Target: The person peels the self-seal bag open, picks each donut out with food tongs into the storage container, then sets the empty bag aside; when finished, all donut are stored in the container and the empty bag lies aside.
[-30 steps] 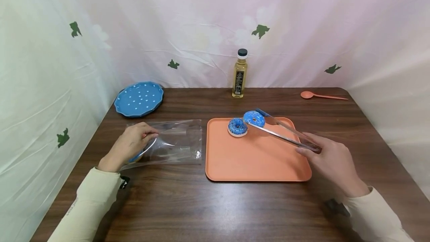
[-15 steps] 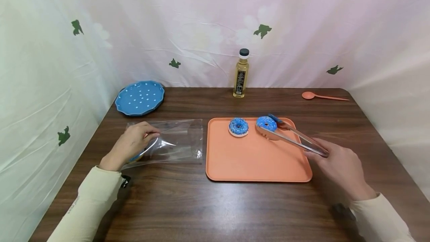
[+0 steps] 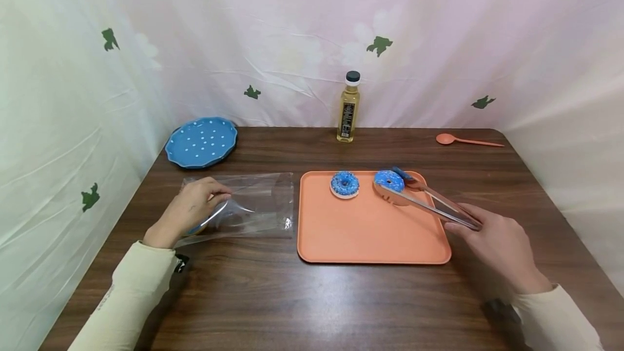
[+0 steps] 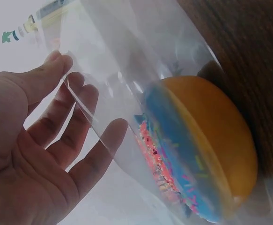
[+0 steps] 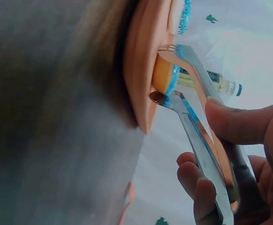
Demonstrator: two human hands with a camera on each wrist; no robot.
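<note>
My left hand (image 3: 192,207) pinches the edge of a clear plastic bag (image 3: 260,205) lying on the left of the table. Inside the bag, the left wrist view shows a doughnut (image 4: 225,126) with blue icing and pink sprinkles, mostly hidden by the hand in the head view. My right hand (image 3: 504,242) grips metal tongs (image 3: 434,209). Their tips stand on either side of a light blue iced doughnut (image 3: 382,177) at the back right of the orange tray (image 3: 365,232). To its left on the tray sits a second blue doughnut (image 3: 336,184) with a pale base.
Behind the tray stands an oil bottle (image 3: 347,115) with a dark cap. A blue dotted plate (image 3: 202,142) is at the back left, beyond the bag. An orange spoon (image 3: 444,138) lies at the back right. Curtains hang around the table's back and sides.
With the tongs, my right hand has moved the light blue doughnut rightward, away from the other doughnut, and lowered it onto the tray. My left hand has stayed on the bag.
</note>
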